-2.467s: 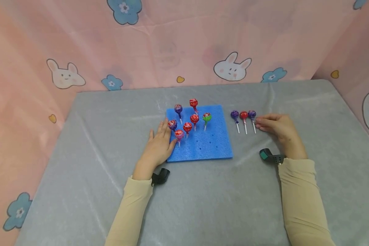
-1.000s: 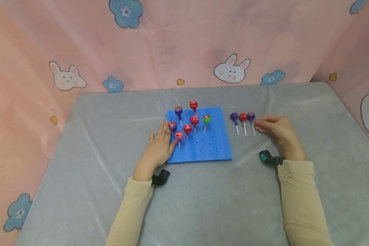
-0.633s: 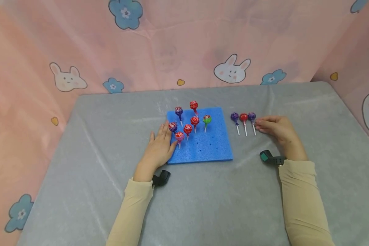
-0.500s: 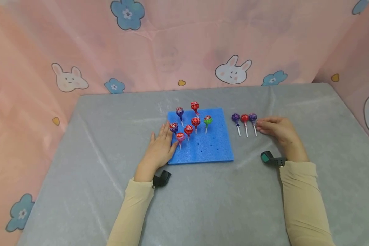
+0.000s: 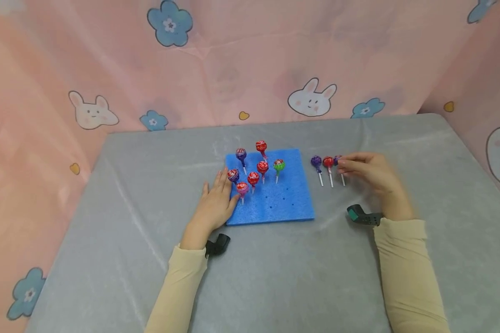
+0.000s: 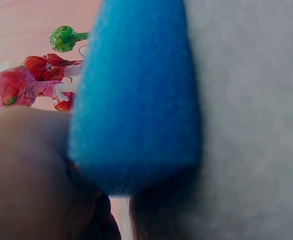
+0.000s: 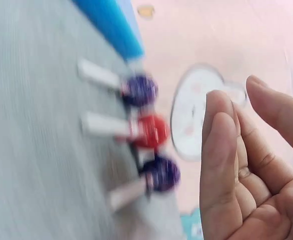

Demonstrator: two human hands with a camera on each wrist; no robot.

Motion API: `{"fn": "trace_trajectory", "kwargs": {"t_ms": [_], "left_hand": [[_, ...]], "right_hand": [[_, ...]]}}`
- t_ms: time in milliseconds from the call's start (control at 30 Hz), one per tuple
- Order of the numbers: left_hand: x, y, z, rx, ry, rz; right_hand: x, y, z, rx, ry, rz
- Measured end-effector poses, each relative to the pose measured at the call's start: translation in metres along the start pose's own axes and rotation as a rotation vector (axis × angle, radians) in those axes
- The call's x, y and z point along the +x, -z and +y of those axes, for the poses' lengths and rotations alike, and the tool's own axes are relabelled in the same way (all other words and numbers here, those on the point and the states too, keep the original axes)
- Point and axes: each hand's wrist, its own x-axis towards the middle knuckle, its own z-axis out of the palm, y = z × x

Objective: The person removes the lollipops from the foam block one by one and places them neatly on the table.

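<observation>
My left hand [image 5: 212,206] rests along the left edge of a blue foam board [image 5: 296,185], fingers straight, thumb by a pink lollipop [image 5: 242,188]. Several wrapped lollipops stand upright in the board, among them a green one [image 5: 279,165] and a red one [image 5: 261,146]. To the board's right, three lollipops lie in a row: a purple one [image 5: 316,161], a red one [image 5: 328,162] and another purple one [image 7: 161,173]. My right hand [image 5: 371,173] hovers at this last one, partly covering it in the head view. The right wrist view shows its fingers apart and holding nothing.
A grey cloth [image 5: 291,277] covers the table. Small holes show in the front right part of the board. A pink curtain [image 5: 241,60] with rabbits and flowers hangs behind the table. Each wrist wears a black camera, such as the right wrist camera [image 5: 360,215].
My right hand has shifted slightly left and up, so its fingers now overlap the rightmost lying lollipop. The left hand and the standing lollipops stay as they were.
</observation>
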Motion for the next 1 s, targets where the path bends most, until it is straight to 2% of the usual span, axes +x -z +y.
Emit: {"fn": "trace_trajectory", "kwargs": {"t_ms": [133,233,433,700,833,1000], "left_hand": [[0.000,0.000,0.000,-0.009,-0.024,0.018],[0.001,0.001,-0.001,-0.004,-0.029,0.025],[0.000,-0.001,-0.003,0.007,0.005,0.003],[0.000,-0.002,-0.002,0.000,0.005,0.008],[-0.001,-0.002,-0.003,0.003,0.010,-0.002],[0.001,-0.003,-0.002,0.009,0.004,0.007]], "right_hand": [[0.001,-0.018,-0.004,-0.130,0.063,-0.059],[0.002,-0.031,-0.004,-0.163,0.075,-0.088],[0.007,-0.059,-0.007,-0.185,0.066,-0.153],[0.023,-0.096,-0.010,-0.206,0.045,-0.188],[0.029,-0.103,-0.006,-0.215,0.078,-0.188],[0.027,-0.109,0.000,-0.180,0.114,-0.174]]}}
